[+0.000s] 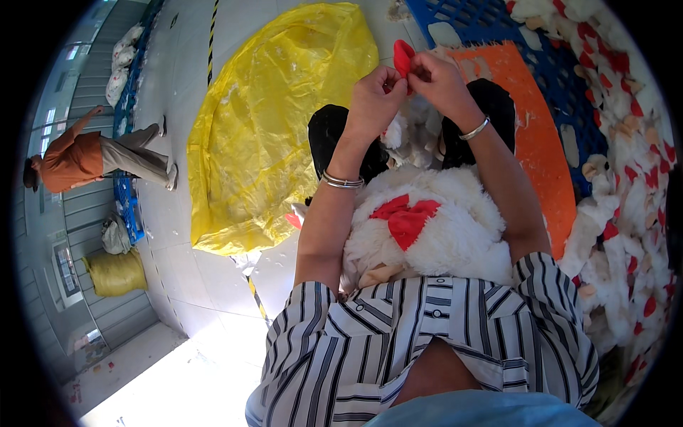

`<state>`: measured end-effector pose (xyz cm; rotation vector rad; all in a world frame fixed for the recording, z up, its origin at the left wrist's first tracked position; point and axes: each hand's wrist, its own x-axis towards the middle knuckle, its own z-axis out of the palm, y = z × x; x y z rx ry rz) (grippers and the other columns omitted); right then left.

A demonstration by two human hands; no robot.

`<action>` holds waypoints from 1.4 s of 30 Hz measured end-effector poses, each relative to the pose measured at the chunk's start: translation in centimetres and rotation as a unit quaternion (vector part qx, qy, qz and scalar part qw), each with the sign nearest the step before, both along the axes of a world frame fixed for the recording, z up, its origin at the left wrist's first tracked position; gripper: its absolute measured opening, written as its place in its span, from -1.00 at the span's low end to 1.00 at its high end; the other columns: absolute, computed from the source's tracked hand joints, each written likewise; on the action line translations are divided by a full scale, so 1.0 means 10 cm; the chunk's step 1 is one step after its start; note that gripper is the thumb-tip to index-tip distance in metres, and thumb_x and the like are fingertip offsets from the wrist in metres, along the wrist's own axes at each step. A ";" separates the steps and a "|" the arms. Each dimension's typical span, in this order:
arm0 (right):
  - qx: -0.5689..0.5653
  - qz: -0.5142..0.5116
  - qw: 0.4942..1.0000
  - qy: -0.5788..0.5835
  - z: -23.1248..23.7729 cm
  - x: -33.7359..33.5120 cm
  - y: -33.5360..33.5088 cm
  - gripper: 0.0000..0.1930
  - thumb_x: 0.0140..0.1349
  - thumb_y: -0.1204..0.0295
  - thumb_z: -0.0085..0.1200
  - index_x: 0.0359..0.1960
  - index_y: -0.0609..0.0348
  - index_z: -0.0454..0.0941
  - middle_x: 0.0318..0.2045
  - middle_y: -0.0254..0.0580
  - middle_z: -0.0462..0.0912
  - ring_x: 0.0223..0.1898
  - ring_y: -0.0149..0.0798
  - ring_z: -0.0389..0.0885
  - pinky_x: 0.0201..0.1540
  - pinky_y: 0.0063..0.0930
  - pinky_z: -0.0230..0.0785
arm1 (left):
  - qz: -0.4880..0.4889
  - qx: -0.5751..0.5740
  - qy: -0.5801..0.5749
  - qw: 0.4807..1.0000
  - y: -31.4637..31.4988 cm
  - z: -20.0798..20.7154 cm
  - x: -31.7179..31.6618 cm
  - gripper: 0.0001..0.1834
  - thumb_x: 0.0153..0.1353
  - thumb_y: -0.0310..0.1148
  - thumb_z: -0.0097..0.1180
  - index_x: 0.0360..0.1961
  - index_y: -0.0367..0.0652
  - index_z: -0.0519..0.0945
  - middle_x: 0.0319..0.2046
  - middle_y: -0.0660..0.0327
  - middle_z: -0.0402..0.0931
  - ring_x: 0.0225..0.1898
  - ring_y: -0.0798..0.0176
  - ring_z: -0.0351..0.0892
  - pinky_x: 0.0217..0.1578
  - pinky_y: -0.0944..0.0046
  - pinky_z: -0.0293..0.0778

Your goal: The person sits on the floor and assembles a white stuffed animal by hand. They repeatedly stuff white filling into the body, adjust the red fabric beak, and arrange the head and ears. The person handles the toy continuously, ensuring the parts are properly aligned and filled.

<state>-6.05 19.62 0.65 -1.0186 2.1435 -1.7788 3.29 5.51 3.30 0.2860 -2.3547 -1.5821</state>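
Out past my knees, both hands are raised close together over a small red fabric piece (403,57). My left hand (377,96) pinches its lower part, with the fingertips pressed together. From the other side, my right hand (435,78) grips the same piece between thumb and fingers. On my lap rests a fluffy white plush piece (455,206) with a red bow-shaped patch (407,219) on it. Between my knees, below the hands, more white and greyish plush (416,135) shows, partly hidden by my forearms.
A yellow plastic sheet (277,128) lies on the floor to my left. At my right are an orange board (537,135), a blue plastic pallet (484,21) and a large heap of white plush pieces with red parts (626,235). Another person (78,156) walks at the far left.
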 end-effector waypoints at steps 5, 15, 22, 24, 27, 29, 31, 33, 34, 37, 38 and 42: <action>0.004 0.065 0.992 -0.111 0.11 -0.02 0.06 -0.80 0.31 0.35 0.08 -0.31 0.26 0.59 -0.50 -0.35 0.56 -0.47 -0.52 0.44 -0.36 -0.56 0.30 | 0.049 0.002 -0.013 0.999 0.01 -0.01 0.01 -0.82 0.21 -0.41 0.13 -0.29 -0.35 0.59 -0.49 0.10 0.61 -0.45 0.33 0.58 -0.35 0.32 0.50; -0.073 0.112 0.964 -0.231 0.22 -0.06 0.12 -0.76 0.38 0.31 0.03 -0.23 0.25 0.63 -0.52 -0.44 0.46 -0.46 -0.57 0.34 -0.38 -0.63 0.21 | -0.002 0.053 -0.024 0.998 -0.05 0.22 0.12 -0.75 0.24 -0.37 0.14 -0.19 -0.37 0.65 -0.41 0.26 0.63 -0.41 0.53 0.49 -0.36 0.45 0.43; 0.026 0.019 0.993 0.110 0.68 -0.01 0.24 -0.63 0.14 0.52 0.20 0.01 0.17 0.52 -0.18 -0.24 0.61 -0.10 -0.29 0.57 -0.07 -0.47 0.40 | -0.073 -0.051 -0.063 0.994 -0.09 0.36 0.25 -0.79 0.21 -0.39 0.10 -0.26 -0.32 0.67 -0.50 0.25 0.59 -0.46 0.55 0.42 -0.38 0.43 0.42; 0.184 0.144 0.968 0.095 0.77 -0.05 0.29 -0.60 0.11 0.55 0.18 0.03 0.17 0.45 -0.08 -0.13 0.56 0.05 -0.24 0.53 0.03 -0.44 0.38 | -0.045 -0.065 -0.061 0.995 -0.17 0.31 0.24 -0.79 0.19 -0.41 0.08 -0.26 -0.31 0.65 -0.52 0.19 0.58 -0.47 0.48 0.45 -0.38 0.39 0.43; 0.105 0.036 0.968 0.227 0.95 0.05 0.23 -0.72 0.06 0.60 0.15 -0.15 0.24 0.47 -0.23 -0.11 0.59 -0.11 -0.10 0.59 -0.06 -0.30 0.44 | -0.019 -0.078 -0.081 0.993 -0.18 0.51 0.24 -0.78 0.15 -0.42 0.07 -0.25 -0.31 0.64 -0.53 0.08 0.56 -0.48 0.30 0.50 -0.37 0.30 0.45; 0.032 0.032 0.952 0.304 0.95 0.16 0.14 -0.79 0.06 0.61 0.13 -0.23 0.26 0.49 -0.31 -0.12 0.61 -0.23 -0.04 0.61 -0.15 -0.22 0.46 | -0.061 -0.092 -0.083 0.990 -0.14 0.47 0.24 -0.77 0.11 -0.39 0.08 -0.26 -0.30 0.63 -0.54 -0.06 0.55 -0.49 0.05 0.59 -0.36 0.17 0.48; 0.067 0.073 0.946 0.309 0.92 0.19 0.05 -0.83 0.07 0.61 0.09 -0.27 0.26 0.49 -0.34 -0.11 0.61 -0.28 0.01 0.60 -0.21 -0.17 0.45 | -0.069 -0.084 -0.048 0.993 -0.08 0.44 0.25 -0.76 0.10 -0.39 0.08 -0.26 -0.29 0.63 -0.52 -0.08 0.56 -0.47 0.01 0.60 -0.35 0.15 0.49; 0.179 0.084 0.942 0.272 0.88 0.11 0.01 -0.84 0.09 0.59 0.03 -0.25 0.20 0.50 -0.35 -0.10 0.61 -0.29 0.03 0.60 -0.24 -0.15 0.43 | -0.043 -0.082 -0.052 0.994 -0.14 0.37 0.25 -0.79 0.11 -0.38 0.13 -0.27 -0.28 0.63 -0.53 0.00 0.57 -0.48 0.15 0.60 -0.36 0.21 0.48; 0.256 0.077 0.934 0.239 0.83 0.02 0.04 -0.83 0.11 0.58 0.01 -0.24 0.16 0.51 -0.35 -0.10 0.61 -0.28 0.03 0.61 -0.25 -0.15 0.42 | -0.020 -0.060 -0.047 0.997 -0.18 0.34 0.23 -0.80 0.15 -0.39 0.14 -0.26 -0.29 0.62 -0.53 0.09 0.57 -0.49 0.26 0.54 -0.37 0.28 0.46; 0.185 0.032 0.954 0.235 0.65 -0.12 0.05 -0.82 0.12 0.60 -0.06 -0.24 0.16 0.50 -0.37 -0.09 0.60 -0.31 0.01 0.59 -0.29 -0.20 0.41 | 0.033 0.035 -0.024 0.999 -0.28 0.28 0.21 -0.79 0.25 -0.39 0.20 -0.18 -0.32 0.60 -0.45 0.32 0.57 -0.46 0.54 0.43 -0.38 0.48 0.41; 0.141 0.026 0.964 0.223 0.62 -0.12 0.03 -0.82 0.12 0.60 -0.06 -0.24 0.16 0.50 -0.38 -0.11 0.60 -0.33 -0.01 0.59 -0.31 -0.22 0.41 | 0.041 0.096 -0.028 0.994 -0.33 0.24 0.19 -0.79 0.25 -0.39 0.20 -0.17 -0.32 0.60 -0.43 0.31 0.57 -0.43 0.53 0.45 -0.36 0.48 0.42; 0.068 0.076 0.993 0.051 0.73 0.21 -0.06 -0.87 0.17 0.54 0.05 -0.24 0.23 0.47 -0.40 -0.12 0.60 -0.44 -0.19 0.60 -0.36 -0.35 0.41 | 0.048 0.310 -0.032 0.949 -0.49 0.06 0.16 -0.70 0.28 -0.42 0.18 0.00 -0.30 0.51 -0.24 0.21 0.57 -0.24 0.42 0.56 -0.20 0.42 0.52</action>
